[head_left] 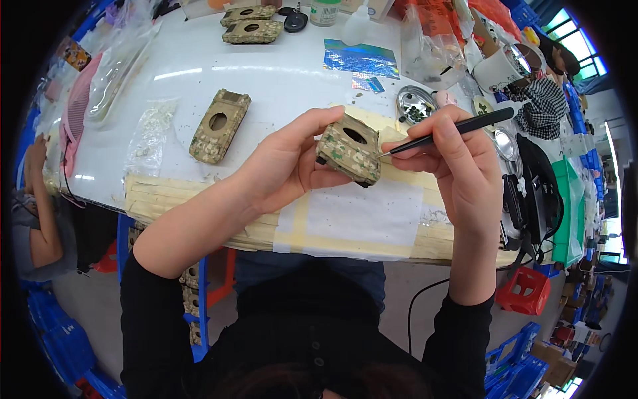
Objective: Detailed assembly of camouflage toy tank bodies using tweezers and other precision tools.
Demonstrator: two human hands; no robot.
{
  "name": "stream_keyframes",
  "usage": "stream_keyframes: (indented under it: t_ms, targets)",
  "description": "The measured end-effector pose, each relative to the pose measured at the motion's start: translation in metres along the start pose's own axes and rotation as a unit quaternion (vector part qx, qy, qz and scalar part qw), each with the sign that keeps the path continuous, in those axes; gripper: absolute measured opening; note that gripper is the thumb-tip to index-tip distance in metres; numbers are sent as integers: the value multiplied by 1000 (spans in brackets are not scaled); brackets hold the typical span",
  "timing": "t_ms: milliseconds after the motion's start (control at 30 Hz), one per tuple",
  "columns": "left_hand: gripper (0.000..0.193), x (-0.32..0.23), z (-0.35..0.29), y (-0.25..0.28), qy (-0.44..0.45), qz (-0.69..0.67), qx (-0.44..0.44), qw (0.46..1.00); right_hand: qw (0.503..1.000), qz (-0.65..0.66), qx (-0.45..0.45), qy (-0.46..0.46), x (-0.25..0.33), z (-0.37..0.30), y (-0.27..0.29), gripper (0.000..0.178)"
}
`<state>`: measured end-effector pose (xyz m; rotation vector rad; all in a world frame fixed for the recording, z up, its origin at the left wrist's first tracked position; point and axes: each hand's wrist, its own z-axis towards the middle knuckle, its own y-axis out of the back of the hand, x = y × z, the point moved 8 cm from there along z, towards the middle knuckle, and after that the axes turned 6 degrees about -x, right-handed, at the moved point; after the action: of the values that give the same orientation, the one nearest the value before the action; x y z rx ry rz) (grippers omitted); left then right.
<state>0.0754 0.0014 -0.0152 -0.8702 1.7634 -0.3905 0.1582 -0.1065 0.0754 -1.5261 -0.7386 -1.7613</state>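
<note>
My left hand (289, 153) is closed around a camouflage-patterned model tank hull (347, 151), which has a round hole in its top and is held tilted above the table. In my right hand (455, 149) is a pair of black tweezers (458, 128), gripped like a pen. Their metal tips meet the hull's right edge or come very close to it; whether they pinch a small part is too fine to tell. Another camouflage hull (219, 126) lies on the table to the left of my hands. White paper (352, 216) taped with yellow strips lies beneath them.
Two more hulls (251, 31) stand at the back beside a black key fob (296, 21). A metal dish (416, 105) of small dark parts, holographic film (361, 58), plastic bags (432, 46) and a black bag (539, 186) lie around. Another person's arm (41, 206) shows at far left.
</note>
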Motion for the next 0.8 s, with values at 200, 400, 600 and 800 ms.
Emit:
stream_keyframes:
  t_ms: [200, 400, 600, 800]
  targets:
    - [47, -3, -5, -5, 6, -31, 4, 999, 999, 37, 4, -37, -8, 4, -2, 30]
    - [46, -3, -6, -5, 8, -26, -3, 1000, 999, 23, -6, -35, -7, 4, -2, 29]
    - [46, -3, -5, -5, 7, -23, -4, 1000, 999, 16, -5, -34, -6, 4, -3, 28]
    - [45, -2, -5, -5, 11, -22, -16, 1000, 999, 12, 1, -30, -7, 5, -2, 27]
